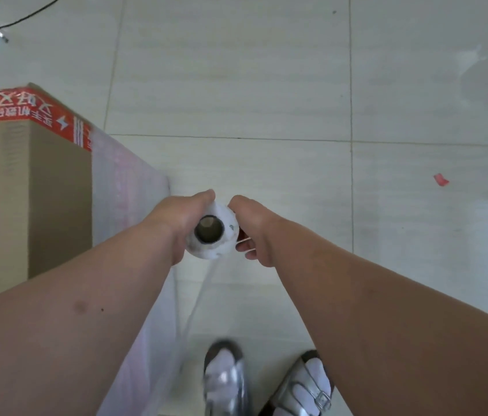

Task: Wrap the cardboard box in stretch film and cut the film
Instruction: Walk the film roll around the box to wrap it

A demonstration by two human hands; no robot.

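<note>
1. The cardboard box [26, 187] is sitting on the floor at the left, tall and brown, and its top corner is carrying red tape [41, 115] printed with white characters and a lightning-bolt mark (the writing is showing upside down and too blurred to read).

2. Stretch film [128, 187] is clinging over the box's right face, milky and faintly pink-streaked, and it is running near and right toward the hands; a further sheet is hanging down beneath the left forearm toward the near edge.

3. The film roll [211, 232] is standing upright between the two hands, seen end-on from above: a white wound ring around a brown cardboard core, and the hollow core is showing nothing inside.

4. The left hand [182, 217] is wrapping around the roll's left side, thumb reaching over the far rim, fingers curled round it out of view.

5. The right hand [251, 229] is cupping the roll's right side, thumb at the far rim, fingertips curling in at the near side against the roll.

6. A thin twisted strand of film is trailing from under the roll down toward the feet.

7. Two feet in white socks and silver buckled sandals [305, 388] are standing at the near edge on the pale tiled floor [266, 85].

8. A small red scrap [440, 179] is lying on the tiles at the right, well apart from everything; a black cable [17, 21] is curving across the far left corner.
</note>
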